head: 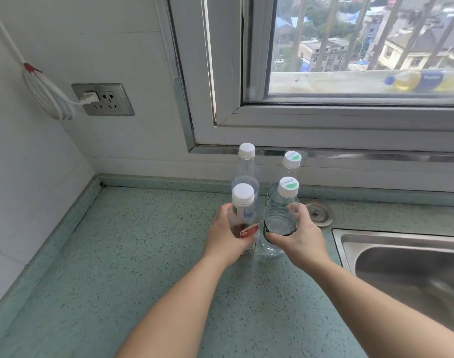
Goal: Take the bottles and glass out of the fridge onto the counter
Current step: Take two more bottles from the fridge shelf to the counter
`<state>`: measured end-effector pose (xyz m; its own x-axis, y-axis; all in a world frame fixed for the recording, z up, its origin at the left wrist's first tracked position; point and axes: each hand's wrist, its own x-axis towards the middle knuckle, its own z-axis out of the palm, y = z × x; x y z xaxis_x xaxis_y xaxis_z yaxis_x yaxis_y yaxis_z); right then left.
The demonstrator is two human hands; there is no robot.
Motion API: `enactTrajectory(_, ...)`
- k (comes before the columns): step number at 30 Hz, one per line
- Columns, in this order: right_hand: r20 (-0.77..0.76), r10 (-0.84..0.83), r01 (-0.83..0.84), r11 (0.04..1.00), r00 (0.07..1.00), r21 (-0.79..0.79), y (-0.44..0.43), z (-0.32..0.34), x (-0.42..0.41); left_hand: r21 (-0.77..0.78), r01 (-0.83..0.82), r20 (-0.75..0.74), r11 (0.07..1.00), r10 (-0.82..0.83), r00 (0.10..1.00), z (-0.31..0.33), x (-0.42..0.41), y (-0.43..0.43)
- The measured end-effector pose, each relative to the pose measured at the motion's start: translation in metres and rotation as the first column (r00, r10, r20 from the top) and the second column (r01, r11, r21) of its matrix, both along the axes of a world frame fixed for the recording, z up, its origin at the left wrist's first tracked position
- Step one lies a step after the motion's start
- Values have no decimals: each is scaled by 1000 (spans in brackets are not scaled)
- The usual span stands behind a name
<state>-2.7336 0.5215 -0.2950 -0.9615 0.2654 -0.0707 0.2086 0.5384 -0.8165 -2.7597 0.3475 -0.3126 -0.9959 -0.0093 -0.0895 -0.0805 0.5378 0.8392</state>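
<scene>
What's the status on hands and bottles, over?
Left hand grips red-label bottle; right hand grips front green-cap bottle. Both at counter, before rear white-cap bottle and rear green-cap bottle. No glass in view; nothing blocking.

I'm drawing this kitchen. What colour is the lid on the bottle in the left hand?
The lid is plain white; the head view shows it best.
</scene>
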Motion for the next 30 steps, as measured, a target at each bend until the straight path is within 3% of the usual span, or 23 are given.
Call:
enactTrajectory(5,130,59,-53,997,990,-50,5,3,6,-77,18,105,997,-10,994,8,13,-4)
enactTrajectory(11,312,108,-128,991,944,44,16,18,28,-192,-38,142,981,66,988,22,48,-14)
enactTrajectory(23,81,-4,-6,992,997,128,20,147,64,-113,87,-96,990,-98,991,149,50,-16)
enactTrajectory(30,35,-126,117,975,991,188,23,186,111,-98,219,-115,971,-229,967,180,64,-1)
